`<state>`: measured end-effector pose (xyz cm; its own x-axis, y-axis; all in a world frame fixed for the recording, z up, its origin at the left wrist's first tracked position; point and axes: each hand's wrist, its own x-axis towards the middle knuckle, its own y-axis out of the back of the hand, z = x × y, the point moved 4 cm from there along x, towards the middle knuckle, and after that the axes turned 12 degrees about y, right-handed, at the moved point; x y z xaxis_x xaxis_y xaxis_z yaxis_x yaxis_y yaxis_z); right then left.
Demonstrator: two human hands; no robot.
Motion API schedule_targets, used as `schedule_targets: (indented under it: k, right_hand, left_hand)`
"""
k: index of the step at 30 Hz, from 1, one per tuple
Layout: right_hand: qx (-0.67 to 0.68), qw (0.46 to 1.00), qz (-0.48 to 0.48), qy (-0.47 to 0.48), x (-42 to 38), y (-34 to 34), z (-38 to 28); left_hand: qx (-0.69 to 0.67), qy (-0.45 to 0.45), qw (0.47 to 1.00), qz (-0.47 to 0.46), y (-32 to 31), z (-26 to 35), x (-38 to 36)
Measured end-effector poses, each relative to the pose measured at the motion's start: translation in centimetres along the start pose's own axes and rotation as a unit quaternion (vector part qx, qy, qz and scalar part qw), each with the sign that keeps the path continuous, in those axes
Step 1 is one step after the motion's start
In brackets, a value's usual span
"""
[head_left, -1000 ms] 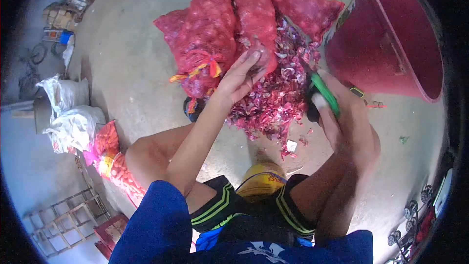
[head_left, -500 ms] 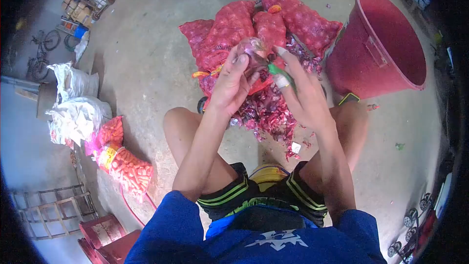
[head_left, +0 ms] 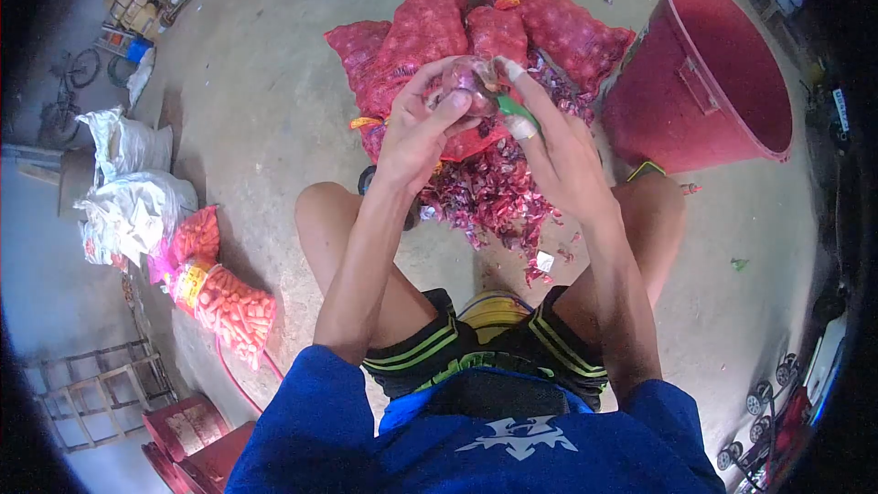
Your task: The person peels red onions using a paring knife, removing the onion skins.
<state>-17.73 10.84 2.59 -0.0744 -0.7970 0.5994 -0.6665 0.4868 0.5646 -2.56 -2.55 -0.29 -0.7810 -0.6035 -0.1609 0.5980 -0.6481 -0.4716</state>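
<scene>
My left hand (head_left: 419,133) grips a red onion (head_left: 465,82), held up over a heap of purple onion skins (head_left: 498,192) on the floor. My right hand (head_left: 555,151) holds a green-handled knife (head_left: 512,110), its fingers and the blade end touching the onion's top right. White tape wraps one or two right fingers. Behind the hands lie several red mesh sacks of onions (head_left: 430,32). A large red bucket (head_left: 722,73) stands to the right, tilted open toward me.
A mesh sack of carrots (head_left: 219,297) lies at my left on the concrete floor, beside white sacks (head_left: 128,201). A red crate (head_left: 197,430) and a metal rack (head_left: 96,389) sit at lower left. My knees frame the skin heap.
A second ago my hands were apart, the left reaching into the sacks, the right holding the knife low. Both have since come together around the onion, which has risen slightly.
</scene>
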Motion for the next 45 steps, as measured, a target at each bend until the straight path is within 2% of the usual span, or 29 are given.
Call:
schedule_targets:
  k: [2,4,5,7,8,10,11,12,13,14,15,16,18,20,22,23,25,28,30,31,33,35,37,39,41,45]
  right_hand:
    - [0.003,1.000,0.013,0.024,0.1,-0.1,0.1]
    - [0.027,1.000,0.008,-0.004,0.3,0.2,-0.3]
    - [0.051,0.998,0.003,-0.028,0.4,0.2,-0.3]
    - [0.058,0.998,0.014,-0.025,0.3,-0.2,-0.2]
    - [0.066,0.997,0.024,-0.021,0.3,-0.2,-0.1]
    - [0.047,0.997,0.009,-0.052,0.6,0.5,0.1]
    - [0.028,0.996,-0.006,-0.083,0.8,0.8,0.4]
    - [0.026,0.996,-0.004,-0.085,0.9,0.8,1.2]
    - [0.042,0.997,0.046,-0.043,1.0,1.0,1.7]
    - [0.058,0.994,0.091,0.001,1.0,1.3,1.8]
    - [0.099,0.987,0.079,-0.096,0.2,1.8,2.6]
    - [0.102,0.988,0.073,-0.092,0.2,1.8,3.0]
    - [0.029,0.982,0.116,-0.149,-0.5,2.1,4.3]
    - [0.015,0.982,0.109,-0.153,-1.0,2.4,4.8]
    - [0.012,0.968,0.018,-0.251,-1.7,2.1,5.8]
    - [0.013,0.968,0.017,-0.252,-2.1,2.2,5.9]
    - [0.040,0.972,-0.044,-0.228,-2.4,2.0,6.2]
    - [0.073,0.973,-0.053,-0.213,-2.3,1.8,6.2]
    - [0.118,0.966,-0.029,-0.227,-2.1,1.9,5.7]
    - [0.162,0.957,-0.007,-0.242,-1.8,2.0,5.4]
    - [0.170,0.956,-0.026,-0.237,-1.4,1.8,4.6]
    - [0.175,0.955,-0.040,-0.236,-1.3,1.5,3.6]
    - [0.233,0.956,-0.003,-0.176,-0.8,1.1,1.7]
    - [0.258,0.954,0.014,-0.149,-0.4,0.4,0.4]
    - [0.305,0.944,0.043,-0.122,-0.4,0.1,-0.1]
    - [0.270,0.957,-0.004,-0.104,-0.6,-0.1,0.0]
  left_hand:
    - [-0.001,-0.006,1.000,0.007,-0.4,0.0,0.2]
    - [0.076,-0.111,0.991,0.013,-0.9,0.6,0.1]
    - [0.076,-0.110,0.991,0.013,-1.0,0.5,0.2]
    - [0.128,-0.178,0.975,0.042,-1.1,0.9,0.1]
    - [0.127,-0.177,0.975,0.041,-0.9,1.1,0.0]
    - [-0.013,0.033,0.999,-0.035,-0.5,0.5,0.0]
    - [-0.013,0.032,0.999,-0.035,-0.9,0.3,-0.2]
    - [0.045,-0.037,0.996,-0.074,-2.0,0.3,-0.6]
    - [0.101,-0.103,0.983,-0.117,-3.1,0.3,-0.9]
    - [0.098,-0.102,0.983,-0.120,-3.4,0.0,-0.8]
    - [0.031,-0.068,0.994,-0.084,-3.0,-0.4,-0.7]
    - [-0.035,-0.035,0.998,-0.046,-2.4,-0.7,-0.8]
    - [-0.036,-0.033,0.997,-0.056,-1.6,-0.4,-0.6]
    - [-0.097,-0.024,0.992,-0.078,-2.0,0.3,-0.4]
    - [-0.103,-0.035,0.991,-0.076,-2.1,0.6,-0.7]
    - [-0.110,-0.030,0.990,-0.077,-1.9,0.7,-0.7]
    - [-0.117,-0.030,0.989,-0.081,-1.8,1.0,-0.3]
    - [-0.096,-0.041,0.993,-0.060,-1.5,0.8,-0.8]
    - [0.040,-0.089,0.995,0.001,-1.7,1.3,-0.9]
    - [0.040,-0.089,0.995,0.002,-1.5,1.4,-1.0]
    - [0.018,-0.044,0.998,0.029,-1.0,1.2,-1.2]
    - [0.029,-0.054,0.997,0.044,-1.5,1.6,-1.4]
    - [0.039,-0.065,0.995,0.058,-1.9,1.5,-1.1]
    - [0.065,-0.140,0.984,0.087,-1.8,1.6,-1.0]
    - [0.058,-0.153,0.983,0.086,-2.1,1.6,-1.0]
    - [0.056,-0.156,0.981,0.099,-2.4,1.8,-1.2]
